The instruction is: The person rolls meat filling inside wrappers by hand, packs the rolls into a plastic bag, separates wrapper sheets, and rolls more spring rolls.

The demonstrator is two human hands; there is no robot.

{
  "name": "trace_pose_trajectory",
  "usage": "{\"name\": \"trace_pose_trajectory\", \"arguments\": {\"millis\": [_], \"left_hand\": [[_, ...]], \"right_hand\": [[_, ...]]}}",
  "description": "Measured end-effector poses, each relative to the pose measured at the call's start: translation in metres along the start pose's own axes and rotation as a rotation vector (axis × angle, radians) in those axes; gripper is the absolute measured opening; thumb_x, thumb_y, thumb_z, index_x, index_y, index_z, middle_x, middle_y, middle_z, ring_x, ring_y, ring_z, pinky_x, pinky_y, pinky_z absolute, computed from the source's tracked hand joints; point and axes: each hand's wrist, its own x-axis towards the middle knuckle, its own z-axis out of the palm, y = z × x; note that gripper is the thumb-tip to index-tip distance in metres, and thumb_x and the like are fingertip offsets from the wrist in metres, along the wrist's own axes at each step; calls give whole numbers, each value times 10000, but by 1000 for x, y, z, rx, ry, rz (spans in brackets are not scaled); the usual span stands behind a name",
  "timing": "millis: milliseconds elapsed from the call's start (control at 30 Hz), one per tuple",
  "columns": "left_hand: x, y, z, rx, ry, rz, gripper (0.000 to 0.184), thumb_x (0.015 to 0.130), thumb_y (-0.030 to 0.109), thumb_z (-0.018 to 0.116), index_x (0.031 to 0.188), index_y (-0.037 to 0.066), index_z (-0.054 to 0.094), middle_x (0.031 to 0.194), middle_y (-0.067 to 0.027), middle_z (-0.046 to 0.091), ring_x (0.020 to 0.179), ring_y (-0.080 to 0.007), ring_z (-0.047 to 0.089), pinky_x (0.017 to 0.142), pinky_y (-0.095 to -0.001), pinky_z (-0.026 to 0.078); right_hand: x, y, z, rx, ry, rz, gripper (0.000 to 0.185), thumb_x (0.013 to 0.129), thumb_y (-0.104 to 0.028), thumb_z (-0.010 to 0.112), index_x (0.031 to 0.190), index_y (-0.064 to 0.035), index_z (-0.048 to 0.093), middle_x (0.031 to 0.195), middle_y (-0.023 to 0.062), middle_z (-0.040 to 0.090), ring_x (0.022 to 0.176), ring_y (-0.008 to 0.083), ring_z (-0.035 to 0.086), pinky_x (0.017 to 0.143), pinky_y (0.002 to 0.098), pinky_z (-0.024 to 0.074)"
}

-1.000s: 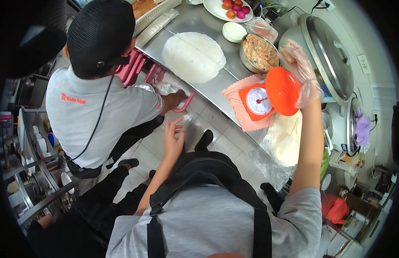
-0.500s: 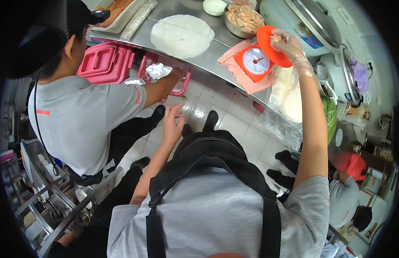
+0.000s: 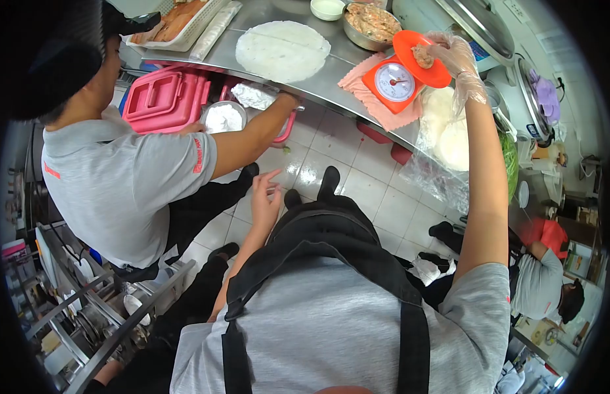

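My right hand, in a clear plastic glove, is at the right side of an orange kitchen scale's plate. A lump of minced filling rests on that plate, just beside my fingers, which look apart from it. Below the plate is the scale's white dial, and the scale stands on a pink cloth. My left hand is bare and hangs over the floor, its fingers loosely spread with nothing in them. A metal bowl of minced filling sits behind the scale.
Round white wrappers lie on the steel counter. Stacked white dough sheets in plastic are right of the scale. A co-worker reaches toward a pink container at left, near a bowl of white powder. A large pot stands behind.
My right hand has drawn back from the lump, which was at my fingers and now lies on the scale plate. The co-worker has moved the foil, uncovering more of the white powder bowl.
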Motion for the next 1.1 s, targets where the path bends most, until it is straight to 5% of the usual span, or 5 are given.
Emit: {"name": "trace_pose_trajectory", "arguments": {"millis": [367, 600, 700, 733, 1100], "left_hand": [[-4, -22, 3, 20, -69, -45, 397, 891, -29, 596, 1264, 107, 616, 1196, -102, 522, 907, -157, 629, 783, -289, 539], [-2, -35, 24, 38, -142, -128, 390, 894, -27, 595, 1262, 102, 604, 1157, -104, 535, 888, -170, 635, 778, -288, 540], [-1, -42, 32, 64, -156, -181, 394, 896, -24, 588, 1269, 104, 603, 1157, -101, 542, 883, -168, 636, 777, -292, 539], [0, -39, 34, 60, -137, -215, 392, 899, -22, 585, 1269, 106, 605, 1158, -101, 543, 883, -168, 635, 773, -292, 538], [-5, -47, 42, 6, -34, -445, 414, 885, -13, 557, 1286, 79, 603, 1172, -114, 570, 908, -190, 666, 792, -317, 554]], "right_hand": [[2, 33, 4, 314, 55, 48, 315, 783, -131, 675, 1070, -31, 758, 996, 69, 752, 859, 141, 678, 815, 269, 520], [53, 10, 15, 24, 119, -18, 266, 796, -192, 660, 1027, -126, 773, 919, 113, 749, 823, 207, 718, 787, 355, 550], [105, 2, 35, -286, -50, -151, 424, 839, -332, 706, 1175, -74, 720, 1072, 114, 743, 963, 205, 697, 880, 318, 514], [121, 1, 49, -265, -40, -251, 375, 805, -301, 716, 1106, -78, 741, 1016, 177, 732, 937, 307, 705, 853, 369, 527], [175, -22, 113, -601, -248, -218, 536, 664, -373, 767, 1077, -41, 692, 968, 240, 695, 881, 349, 684, 768, 435, 540]]}}
